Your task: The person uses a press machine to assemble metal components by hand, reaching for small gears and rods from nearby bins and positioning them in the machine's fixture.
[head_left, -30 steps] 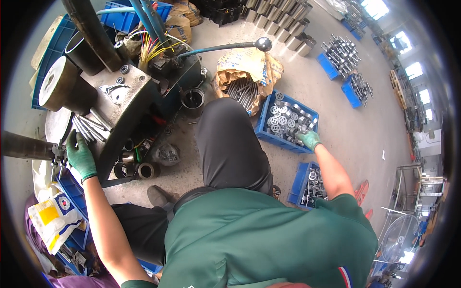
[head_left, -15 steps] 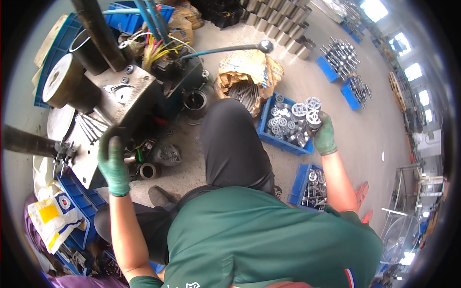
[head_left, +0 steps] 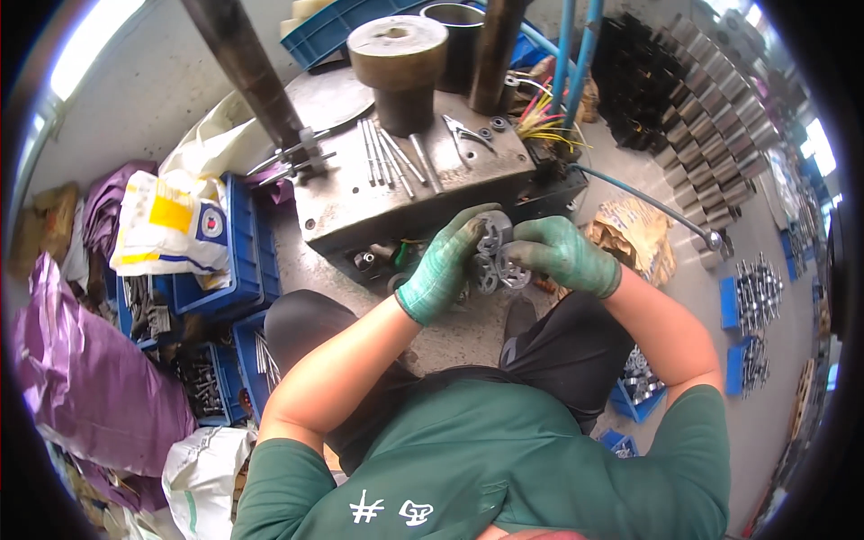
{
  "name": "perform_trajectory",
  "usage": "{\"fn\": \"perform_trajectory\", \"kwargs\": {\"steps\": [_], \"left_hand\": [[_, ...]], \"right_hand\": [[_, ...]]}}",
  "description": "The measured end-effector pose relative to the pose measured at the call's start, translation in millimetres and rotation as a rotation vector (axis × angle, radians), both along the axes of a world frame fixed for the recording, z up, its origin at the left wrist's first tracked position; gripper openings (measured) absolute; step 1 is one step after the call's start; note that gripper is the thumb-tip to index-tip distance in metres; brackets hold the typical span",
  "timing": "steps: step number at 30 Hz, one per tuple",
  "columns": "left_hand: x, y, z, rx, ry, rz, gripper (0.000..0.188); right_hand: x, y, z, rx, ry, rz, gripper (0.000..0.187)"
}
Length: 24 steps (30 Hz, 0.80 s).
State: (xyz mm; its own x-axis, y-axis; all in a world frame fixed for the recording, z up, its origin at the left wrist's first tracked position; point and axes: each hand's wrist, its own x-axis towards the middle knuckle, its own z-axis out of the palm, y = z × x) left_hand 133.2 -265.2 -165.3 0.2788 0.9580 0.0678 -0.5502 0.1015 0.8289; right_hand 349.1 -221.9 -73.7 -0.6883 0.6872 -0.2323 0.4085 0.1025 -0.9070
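A purple sack (head_left: 99, 378) slumps at the far left, and near it a white-and-yellow bag (head_left: 166, 225) lies over blue crates (head_left: 245, 238). Next comes the metal tabletop (head_left: 337, 216), carrying several loose rods (head_left: 376, 151) and a heavy, wide-topped cylinder (head_left: 401, 72). 2 blue pipes (head_left: 563, 58) rise by its right end, where a ball-ended lever (head_left: 643, 192) juts out past a brown paper sack (head_left: 641, 236). Farther right I see stacked metal tubes (head_left: 711, 135) and blue bins (head_left: 730, 303) of parts on the floor.

Spoked metal wheels (head_left: 492, 239) are held up between the hands, in front of the tabletop's near edge. The left hand (head_left: 441, 270) has its fingers curled around their left side; the right hand (head_left: 571, 256) has bent fingers, gripping them from the right.
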Motion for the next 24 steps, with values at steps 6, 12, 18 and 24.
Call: {"fn": "perform_trajectory", "kwargs": {"steps": [6, 12, 18, 24], "left_hand": [[-11.7, -0.2, -14.6, -0.238, 0.306, 0.264, 0.053], [2.6, -13.9, -15.2, -0.310, 0.394, 0.317, 0.037], [-0.4, -13.7, -23.7, -0.332, 0.156, 0.206, 0.027], [-13.5, -13.8, -19.7, -0.633, -0.224, 0.042, 0.042]], "right_hand": [[-44.0, 0.8, -49.1, 0.176, -0.061, 0.028, 0.056], [-41.0, -7.7, -58.8, 0.186, 0.001, 0.043, 0.052], [-39.2, -11.6, -77.8, 0.016, 0.138, 0.033, 0.046], [-29.0, 0.3, -88.1, -0.666, 0.573, -0.136, 0.035]]}}
